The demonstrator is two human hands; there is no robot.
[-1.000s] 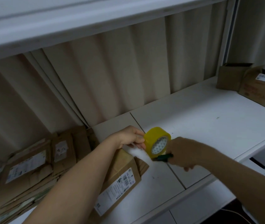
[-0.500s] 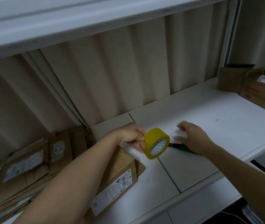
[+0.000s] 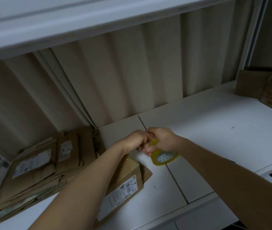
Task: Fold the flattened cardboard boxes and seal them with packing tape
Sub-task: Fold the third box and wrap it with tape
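Two bare forearms reach in from the near edge and meet above the middle of a white table (image 3: 214, 130). Under the left forearm, near the table's front edge, lies one brown cardboard box (image 3: 125, 181) with a white shipping label on its side. Just beyond it, the right hand (image 3: 162, 138) curls its fingers round one yellow roll of packing tape (image 3: 164, 157), which hangs tilted just above the table with its printed core facing the viewer. The left hand (image 3: 136, 141) sits touching the right, fingers bent in a pinching grip at the top of the roll; what it pinches is too blurred to tell. To the far left, a stack of flattened cardboard boxes (image 3: 37, 170), several labelled, lies against pale vertical panels (image 3: 123, 72). At the far right stand two more cardboard boxes (image 3: 254, 83); their contents cannot be seen. A white shelf (image 3: 82, 19) runs overhead.
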